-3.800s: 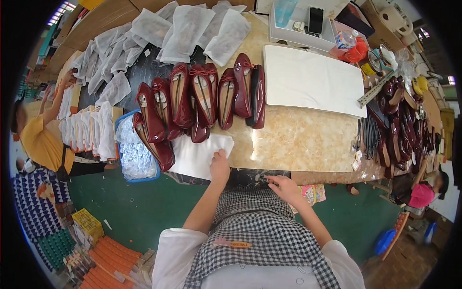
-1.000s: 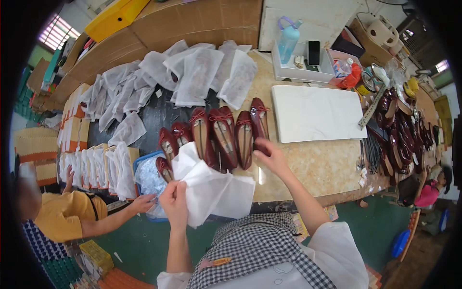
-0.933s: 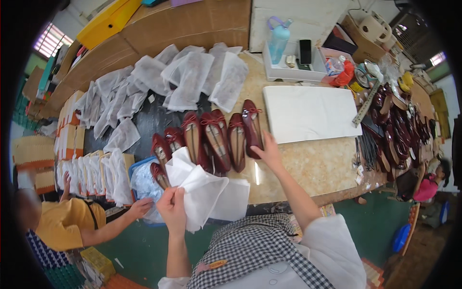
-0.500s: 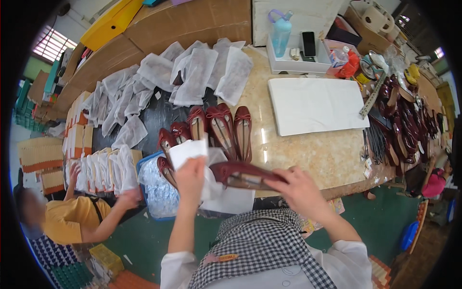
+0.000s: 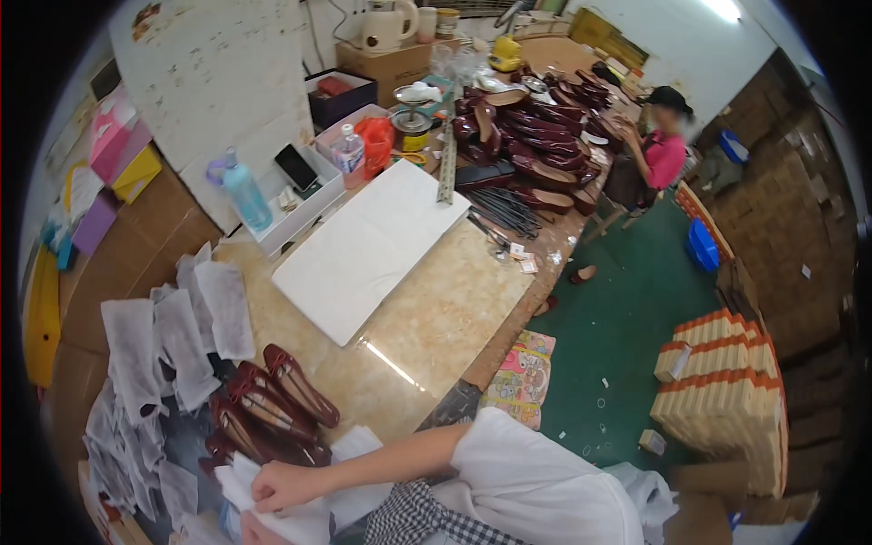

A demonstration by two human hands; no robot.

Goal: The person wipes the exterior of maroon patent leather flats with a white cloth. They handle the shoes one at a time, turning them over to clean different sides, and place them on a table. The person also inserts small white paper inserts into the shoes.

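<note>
At the lower left, my right hand (image 5: 286,488) is closed, its fingers pinching a white cloth bag (image 5: 309,525). Just below it, my left hand (image 5: 258,530) also grips the bag, mostly cut off by the lower edge. I see no shoe in my hands; whether one is inside the bag is hidden. Dark red flat shoes with bows (image 5: 272,404) stand side by side on the table just beyond my hands. White sheets (image 5: 359,445) lie under my right forearm. Several white cloth bags (image 5: 136,354) are spread to the left of the shoes.
A white padded board (image 5: 372,254) lies on the marbled tabletop (image 5: 436,318). Behind it stands a white tray (image 5: 318,195) with a blue bottle (image 5: 245,191) and a phone (image 5: 296,170). Glossy dark red shoes (image 5: 545,136) are heaped farther right, near a person in pink (image 5: 666,156). Stacked boxes (image 5: 722,391) stand on the floor.
My view has swung right. The dark red shoe that my right hand held is out of sight, and that hand has come over beside the left, onto the white bag.
</note>
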